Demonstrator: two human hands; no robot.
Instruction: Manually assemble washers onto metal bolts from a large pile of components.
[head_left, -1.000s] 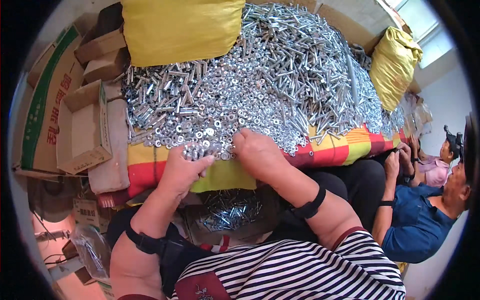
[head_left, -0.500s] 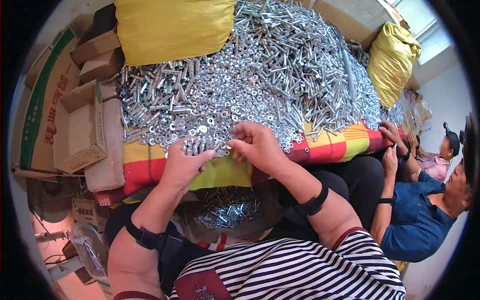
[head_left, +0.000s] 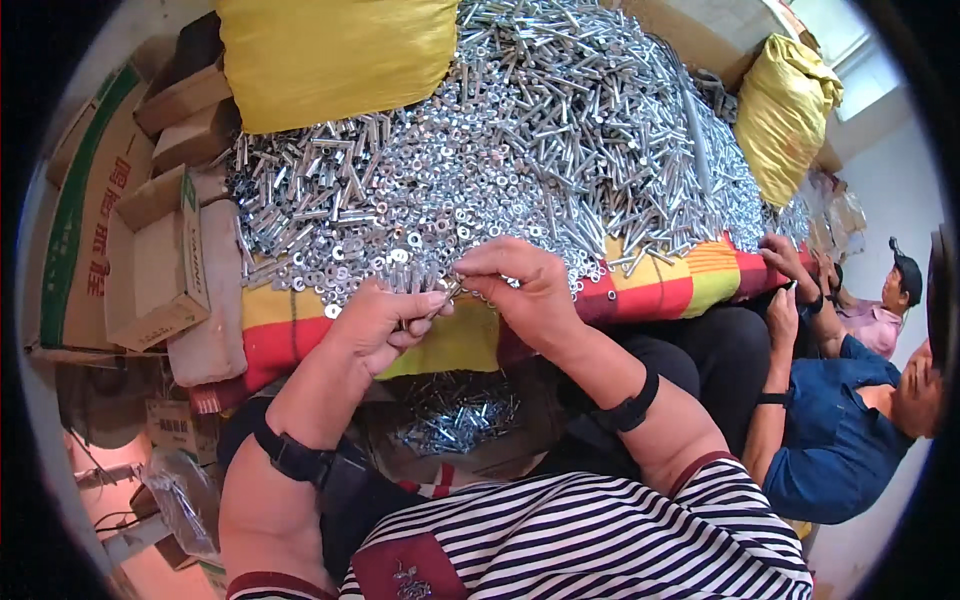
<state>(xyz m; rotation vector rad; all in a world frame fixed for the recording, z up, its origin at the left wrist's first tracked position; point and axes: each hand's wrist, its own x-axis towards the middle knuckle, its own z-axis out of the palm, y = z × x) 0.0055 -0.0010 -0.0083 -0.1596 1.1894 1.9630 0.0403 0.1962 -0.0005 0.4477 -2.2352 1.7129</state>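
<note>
Putting washer on bolt (head_left: 447, 296) — left hand (head_left: 375, 325) pinching bolt, right hand (head_left: 520, 290) fingers narrow, holding washer — next, push it down straight.

A short-sleeved top with black and white horizontal stripes is worn, trimmed in dark red at the sleeve hems and with a dark red patch on the chest. A black band is worn on each wrist. Forearms are left bare.
</note>
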